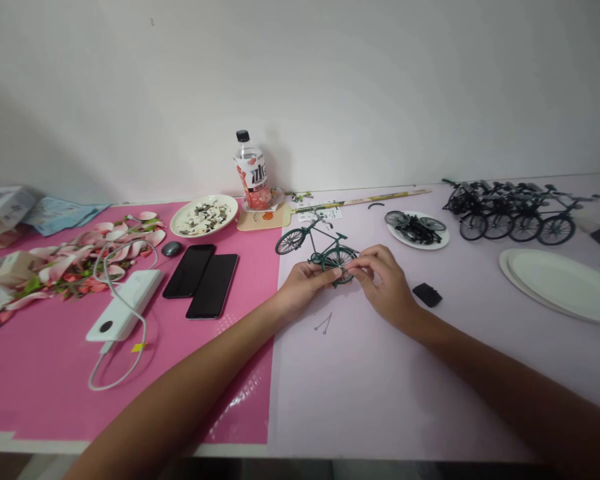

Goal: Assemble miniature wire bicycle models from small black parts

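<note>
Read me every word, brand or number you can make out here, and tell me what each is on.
Nothing reads clearly enough to quote.
Bottle: large dark lettering, too blurred.
Long stick: marks too small.
Printed white sheet: too small.

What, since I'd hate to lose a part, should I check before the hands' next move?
1. Left hand supporting the green model bicycle: ok.
2. Right hand at the rear wheel: ok.
3. Small part in the right hand's grip: cannot tell, too small.
4. Front wheel in place: ok.
5. Thin metal pins contained: not ok, lying loose on the pale purple surface.
6. Bottle capped: ok.
</note>
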A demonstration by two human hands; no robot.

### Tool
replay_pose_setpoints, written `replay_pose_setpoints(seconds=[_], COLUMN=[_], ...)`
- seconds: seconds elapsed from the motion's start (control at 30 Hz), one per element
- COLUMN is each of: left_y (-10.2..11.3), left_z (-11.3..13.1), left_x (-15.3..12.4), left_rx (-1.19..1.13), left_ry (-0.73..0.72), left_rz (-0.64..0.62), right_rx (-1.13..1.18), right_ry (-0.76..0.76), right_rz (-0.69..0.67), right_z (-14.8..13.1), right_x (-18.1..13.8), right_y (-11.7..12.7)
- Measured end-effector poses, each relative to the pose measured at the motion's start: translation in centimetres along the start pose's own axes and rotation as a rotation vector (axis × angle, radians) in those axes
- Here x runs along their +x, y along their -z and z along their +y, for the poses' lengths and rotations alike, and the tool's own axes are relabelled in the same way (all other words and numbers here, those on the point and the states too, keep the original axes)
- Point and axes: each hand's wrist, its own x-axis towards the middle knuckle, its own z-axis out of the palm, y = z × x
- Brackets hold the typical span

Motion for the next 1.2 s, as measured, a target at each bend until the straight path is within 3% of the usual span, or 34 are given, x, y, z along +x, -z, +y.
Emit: replay_pose_setpoints(seconds=[0.47,0.63,1.2], left_y=[-0.5,-1.0,-1.4], left_z=[0.3,0.3,0.6], left_x=[-0.3,-0.6,-0.9], left_rx=[0.017,0.041,0.074], left_ry=[-0.001,0.014,-0.008], left_rz=[-0.004,0.063,0.131], right_rx=[0.019,0.003,0.034], right_ry=[-0.023,-0.018,-0.146], right_rz=[0.074,0.102,0.007], right_z=[-0.7,-0.9,-0.7], right_x=[-0.2,-0.1,0.0], right_y=[-0.2,-0.3,-0.2])
